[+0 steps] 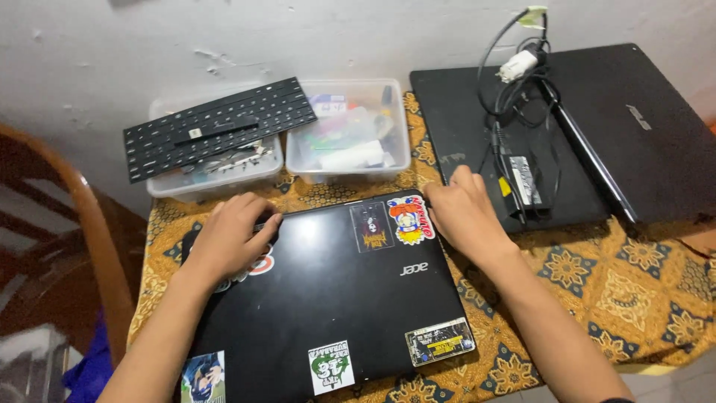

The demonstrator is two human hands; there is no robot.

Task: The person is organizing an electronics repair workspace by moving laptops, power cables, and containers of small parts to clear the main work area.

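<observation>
Both hands rest, fingers loosely curled, on the far corners of a closed, stickered black laptop [328, 298] at lower centre: left hand [227, 239], right hand [462, 213]. Behind, two clear plastic bins: left bin [216, 183] holds metal parts under a loose keyboard [220, 127], right bin [350, 160] assorted small items.

Left hand [233, 237] lies palm down on far left corner of closed black laptop [328, 298], fingers [257, 216] curled over its far edge. Right hand [462, 213] at far right corner, fingertips touching a second black laptop [641, 134] beyond. Stickers on lid between and behind the fingers. Power adapter [524, 179] with coiled cable just right of right fingers. Beyond left fingers: clear bin [212, 183] bearing loose keyboard [220, 127]; second clear bin [350, 142] beside it. Patterned yellow cloth [626, 283] under all.
</observation>
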